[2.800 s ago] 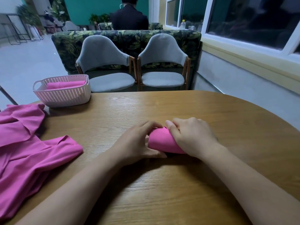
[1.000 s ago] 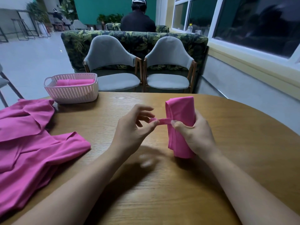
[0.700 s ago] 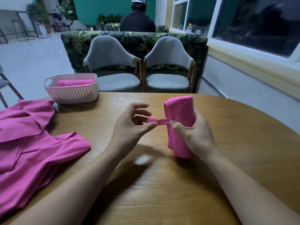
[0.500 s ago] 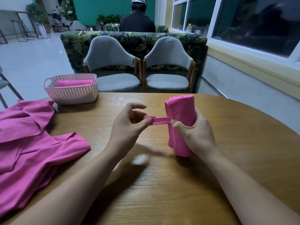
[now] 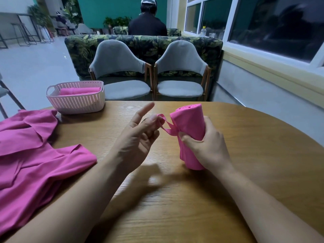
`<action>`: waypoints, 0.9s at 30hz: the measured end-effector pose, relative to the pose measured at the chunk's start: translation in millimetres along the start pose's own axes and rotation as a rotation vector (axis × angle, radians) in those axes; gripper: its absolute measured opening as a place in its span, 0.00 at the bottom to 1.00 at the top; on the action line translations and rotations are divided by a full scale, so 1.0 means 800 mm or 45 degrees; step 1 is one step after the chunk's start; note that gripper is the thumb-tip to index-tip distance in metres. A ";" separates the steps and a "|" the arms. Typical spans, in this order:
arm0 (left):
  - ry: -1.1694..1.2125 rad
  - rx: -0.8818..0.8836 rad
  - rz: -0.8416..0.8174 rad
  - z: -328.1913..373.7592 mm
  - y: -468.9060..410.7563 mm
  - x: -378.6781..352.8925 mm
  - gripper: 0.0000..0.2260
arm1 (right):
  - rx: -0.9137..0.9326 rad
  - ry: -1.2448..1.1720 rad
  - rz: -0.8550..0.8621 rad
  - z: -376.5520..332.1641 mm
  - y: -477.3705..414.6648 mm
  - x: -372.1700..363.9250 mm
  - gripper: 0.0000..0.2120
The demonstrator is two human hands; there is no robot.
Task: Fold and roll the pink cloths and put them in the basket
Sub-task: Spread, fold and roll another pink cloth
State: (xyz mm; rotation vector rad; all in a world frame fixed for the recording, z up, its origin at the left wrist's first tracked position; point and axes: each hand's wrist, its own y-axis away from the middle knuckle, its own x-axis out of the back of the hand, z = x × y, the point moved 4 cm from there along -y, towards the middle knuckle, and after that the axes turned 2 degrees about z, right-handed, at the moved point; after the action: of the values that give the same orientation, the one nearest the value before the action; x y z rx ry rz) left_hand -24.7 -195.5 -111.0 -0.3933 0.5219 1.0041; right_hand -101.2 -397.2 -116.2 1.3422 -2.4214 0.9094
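Observation:
My right hand [image 5: 204, 146] grips a rolled pink cloth [image 5: 189, 125] held upright over the middle of the wooden table [image 5: 175, 207]. A thin pink strap [image 5: 166, 127] runs from the roll to my left hand [image 5: 138, 137], which pinches its end between thumb and fingers, with the index finger pointing up. A loose pile of pink cloths [image 5: 29, 151] lies at the table's left. The white perforated basket [image 5: 77, 100] stands at the far left edge with a rolled pink cloth [image 5: 79, 90] inside.
Two grey chairs [image 5: 119, 74] stand past the table's far edge, with a leaf-patterned sofa back behind them. A person sits beyond it, facing away. A wall with windows runs along the right.
The roll has gone from lying on the table to being held upright. My left hand has pulled the strap out to the left and lifted its index finger.

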 end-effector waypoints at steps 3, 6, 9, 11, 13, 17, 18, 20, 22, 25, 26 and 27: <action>-0.027 0.062 -0.075 -0.003 0.003 -0.006 0.22 | 0.004 -0.001 0.015 0.002 0.000 -0.001 0.25; -0.059 0.148 -0.153 -0.008 0.006 -0.009 0.22 | -0.009 -0.017 0.024 0.005 -0.001 0.000 0.24; -0.104 0.266 -0.224 -0.013 0.009 -0.014 0.24 | -0.014 -0.032 0.051 0.006 -0.001 0.003 0.23; -0.135 0.302 -0.290 -0.015 0.013 -0.016 0.25 | -0.011 -0.032 0.072 0.005 -0.001 0.004 0.23; -0.148 0.331 -0.327 -0.016 0.014 -0.016 0.26 | -0.008 -0.032 0.084 0.004 -0.001 0.005 0.23; -0.269 0.457 -0.279 -0.019 0.012 -0.006 0.24 | -0.010 -0.039 0.088 0.004 -0.002 0.005 0.24; -0.330 0.475 -0.276 -0.019 0.011 -0.002 0.23 | -0.010 -0.036 0.077 0.005 -0.002 0.005 0.25; -0.440 0.484 -0.269 -0.017 0.011 0.004 0.18 | -0.011 -0.042 0.048 0.004 -0.002 0.004 0.26; -0.468 0.486 -0.264 -0.011 0.012 0.007 0.12 | -0.014 -0.060 0.037 0.004 -0.002 0.004 0.27; -0.341 0.451 -0.269 -0.006 0.015 0.003 0.04 | -0.017 -0.082 0.029 0.002 -0.001 0.003 0.27; -0.272 0.420 -0.259 -0.005 0.016 0.000 0.06 | -0.019 -0.091 0.029 0.002 -0.001 0.003 0.27; -0.206 0.380 -0.250 -0.004 0.016 -0.002 0.08 | -0.022 -0.105 0.030 0.001 -0.001 0.003 0.26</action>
State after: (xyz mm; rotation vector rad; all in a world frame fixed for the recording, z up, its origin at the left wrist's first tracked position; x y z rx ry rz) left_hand -37.3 -192.4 -113.7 -0.0927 0.4682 0.7469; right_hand -102.1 -399.3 -115.4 1.3742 -2.5050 0.8530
